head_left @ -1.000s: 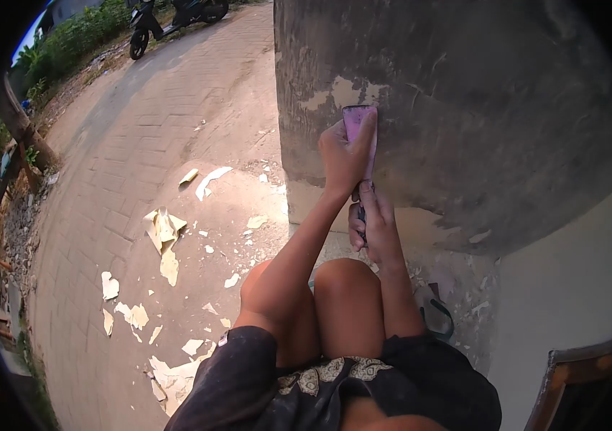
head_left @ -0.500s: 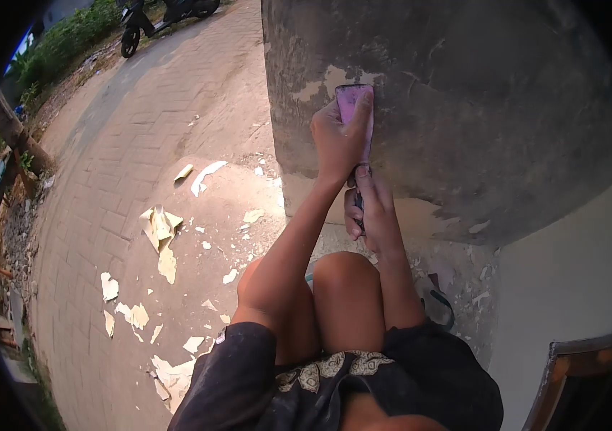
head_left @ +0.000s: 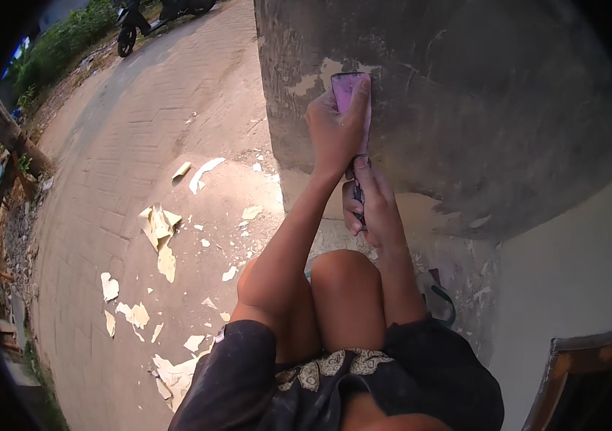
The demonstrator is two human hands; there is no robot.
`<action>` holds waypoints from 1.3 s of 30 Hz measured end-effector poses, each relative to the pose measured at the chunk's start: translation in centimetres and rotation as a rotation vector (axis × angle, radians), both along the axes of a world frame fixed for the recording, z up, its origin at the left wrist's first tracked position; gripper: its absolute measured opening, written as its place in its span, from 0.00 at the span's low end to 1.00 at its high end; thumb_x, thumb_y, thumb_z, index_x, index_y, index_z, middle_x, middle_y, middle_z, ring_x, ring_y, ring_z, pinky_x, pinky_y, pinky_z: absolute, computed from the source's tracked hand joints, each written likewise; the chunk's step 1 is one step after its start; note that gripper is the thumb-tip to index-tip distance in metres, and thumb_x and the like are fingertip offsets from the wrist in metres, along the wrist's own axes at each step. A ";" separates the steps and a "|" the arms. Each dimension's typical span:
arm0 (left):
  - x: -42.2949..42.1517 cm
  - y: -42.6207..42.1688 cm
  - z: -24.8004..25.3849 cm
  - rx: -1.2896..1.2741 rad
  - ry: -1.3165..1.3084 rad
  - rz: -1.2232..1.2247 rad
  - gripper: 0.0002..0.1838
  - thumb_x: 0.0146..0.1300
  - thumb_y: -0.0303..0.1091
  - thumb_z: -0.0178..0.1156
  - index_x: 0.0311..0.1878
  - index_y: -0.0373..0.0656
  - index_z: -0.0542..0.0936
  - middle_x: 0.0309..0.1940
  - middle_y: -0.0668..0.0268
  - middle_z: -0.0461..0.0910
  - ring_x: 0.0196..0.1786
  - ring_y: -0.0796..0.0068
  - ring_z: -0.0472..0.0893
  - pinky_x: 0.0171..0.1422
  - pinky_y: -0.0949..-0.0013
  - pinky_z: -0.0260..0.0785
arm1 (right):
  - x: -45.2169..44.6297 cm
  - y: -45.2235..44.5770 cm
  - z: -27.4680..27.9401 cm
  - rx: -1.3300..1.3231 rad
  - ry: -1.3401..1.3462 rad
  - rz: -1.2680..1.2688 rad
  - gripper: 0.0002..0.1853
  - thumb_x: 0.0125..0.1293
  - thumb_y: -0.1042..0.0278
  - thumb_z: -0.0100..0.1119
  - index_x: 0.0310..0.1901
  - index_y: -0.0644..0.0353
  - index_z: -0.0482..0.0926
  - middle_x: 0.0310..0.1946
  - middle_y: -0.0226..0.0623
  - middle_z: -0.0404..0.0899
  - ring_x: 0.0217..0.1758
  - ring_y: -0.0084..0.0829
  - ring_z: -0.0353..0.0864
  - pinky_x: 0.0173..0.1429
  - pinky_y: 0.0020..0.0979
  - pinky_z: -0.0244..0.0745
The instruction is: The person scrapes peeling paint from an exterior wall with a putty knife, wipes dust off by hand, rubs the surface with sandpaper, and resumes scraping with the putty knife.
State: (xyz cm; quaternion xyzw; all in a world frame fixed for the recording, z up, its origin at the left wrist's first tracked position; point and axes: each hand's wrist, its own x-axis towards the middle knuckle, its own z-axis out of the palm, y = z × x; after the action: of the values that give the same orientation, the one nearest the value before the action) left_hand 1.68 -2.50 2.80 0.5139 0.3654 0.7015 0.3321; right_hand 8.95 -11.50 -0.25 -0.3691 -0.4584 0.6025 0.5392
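Note:
A scraper (head_left: pixel 348 92) with a wide pinkish-purple blade and a dark handle lies against the dark grey wall (head_left: pixel 493 108). My right hand (head_left: pixel 374 205) is wrapped round its handle. Higher up, my left hand (head_left: pixel 338 133) grips the blade, thumb pressed flat on its face and the other fingers mostly hidden behind. The blade's top edge meets a pale patch (head_left: pixel 331 70) where the dark coat is gone. Below the dark coat runs a strip of beige wall (head_left: pixel 406 208).
Several peeled paint flakes (head_left: pixel 159 226) lie on the ground to the left, beside the paved lane (head_left: pixel 98 194). A motorbike (head_left: pixel 130 32) stands at the far upper left. Near my right knee is a sandal (head_left: pixel 439 300). At lower right is a brown wooden frame (head_left: pixel 561 370).
The scraper and both my hands have shifted a little up the wall. Both hands keep the same grip, and the view has tilted slightly.

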 end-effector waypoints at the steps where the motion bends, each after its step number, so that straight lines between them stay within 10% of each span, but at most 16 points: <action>1: -0.2 -0.3 0.2 -0.018 0.016 -0.013 0.20 0.66 0.39 0.62 0.21 0.36 0.78 0.13 0.74 0.72 0.20 0.87 0.65 0.25 0.72 0.57 | 0.1 -0.6 -0.2 -0.025 0.000 0.009 0.21 0.76 0.44 0.42 0.36 0.56 0.65 0.10 0.23 0.57 0.05 0.19 0.59 0.08 0.24 0.56; 39: 0.5 0.2 1.1 -0.058 0.015 -0.066 0.23 0.69 0.43 0.59 0.19 0.44 0.73 0.15 0.78 0.67 0.21 0.89 0.62 0.25 0.76 0.51 | 0.5 0.4 -0.1 0.092 0.038 0.033 0.19 0.78 0.52 0.39 0.37 0.61 0.66 0.11 0.22 0.57 0.07 0.16 0.56 0.11 0.22 0.54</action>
State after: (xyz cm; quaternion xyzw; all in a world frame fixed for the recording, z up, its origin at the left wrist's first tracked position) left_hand 2.21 -2.28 3.85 0.5212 0.3711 0.6752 0.3671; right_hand 9.41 -11.12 -0.31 -0.3248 -0.4812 0.5966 0.5540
